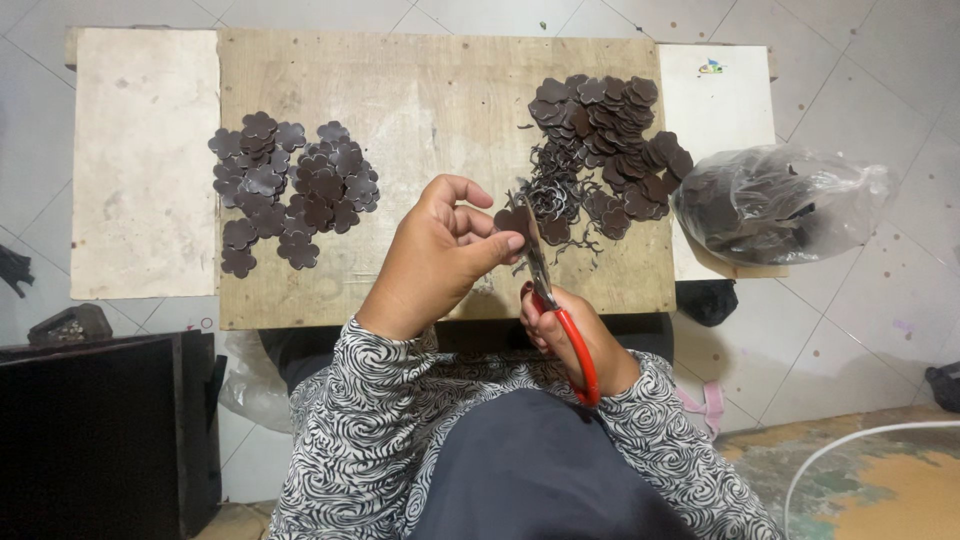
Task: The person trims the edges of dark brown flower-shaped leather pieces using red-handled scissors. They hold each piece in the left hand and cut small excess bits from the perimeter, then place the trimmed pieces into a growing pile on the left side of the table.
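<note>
Two hands | left pinches brown piece | right grips scissors

Cut flowers left on board; uncut pile right.

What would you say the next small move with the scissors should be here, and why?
Probably close the blades a little further along the edge of the brown piece. The left hand pinches it at the blades of the red-handled scissors, which the right hand works, and curly trimmings lie just beyond, so trimming looks unfinished.
</note>
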Tool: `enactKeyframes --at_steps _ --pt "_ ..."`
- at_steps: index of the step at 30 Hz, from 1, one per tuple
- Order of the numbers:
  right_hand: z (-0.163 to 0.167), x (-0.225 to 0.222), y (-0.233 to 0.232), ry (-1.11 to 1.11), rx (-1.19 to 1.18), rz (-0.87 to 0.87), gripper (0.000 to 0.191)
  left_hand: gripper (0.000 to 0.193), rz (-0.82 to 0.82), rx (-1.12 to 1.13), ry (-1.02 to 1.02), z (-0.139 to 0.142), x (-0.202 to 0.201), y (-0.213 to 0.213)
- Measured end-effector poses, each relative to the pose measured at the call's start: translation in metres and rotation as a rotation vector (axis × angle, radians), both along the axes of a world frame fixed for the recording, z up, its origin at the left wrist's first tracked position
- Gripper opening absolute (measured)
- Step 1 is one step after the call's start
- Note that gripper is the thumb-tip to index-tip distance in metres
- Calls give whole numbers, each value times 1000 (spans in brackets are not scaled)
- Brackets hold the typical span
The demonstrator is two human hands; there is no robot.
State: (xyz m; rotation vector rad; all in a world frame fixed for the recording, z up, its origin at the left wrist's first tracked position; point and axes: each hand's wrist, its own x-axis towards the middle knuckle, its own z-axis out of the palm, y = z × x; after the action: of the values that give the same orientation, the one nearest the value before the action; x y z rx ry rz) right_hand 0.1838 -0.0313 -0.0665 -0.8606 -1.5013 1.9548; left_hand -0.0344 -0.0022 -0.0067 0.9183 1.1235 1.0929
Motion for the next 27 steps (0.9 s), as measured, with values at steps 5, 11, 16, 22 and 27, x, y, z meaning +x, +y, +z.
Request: enactKeyframes --at_steps 5,11,16,22,27 --pt "2 1 2 -12 80 62 65 39 -54 18 59 -2 -1 -2" --pt "0 2 2 25 38 51 64 37 -29 33 13 -5 2 -2" --pt "0 3 2 60 8 43 61 34 1 26 -8 -6 5 -2" --pt "1 2 2 66 7 33 60 33 8 20 -54 -7 6 -2" --pt "0 2 1 44 0 12 60 32 11 24 -67 -10 6 -1"
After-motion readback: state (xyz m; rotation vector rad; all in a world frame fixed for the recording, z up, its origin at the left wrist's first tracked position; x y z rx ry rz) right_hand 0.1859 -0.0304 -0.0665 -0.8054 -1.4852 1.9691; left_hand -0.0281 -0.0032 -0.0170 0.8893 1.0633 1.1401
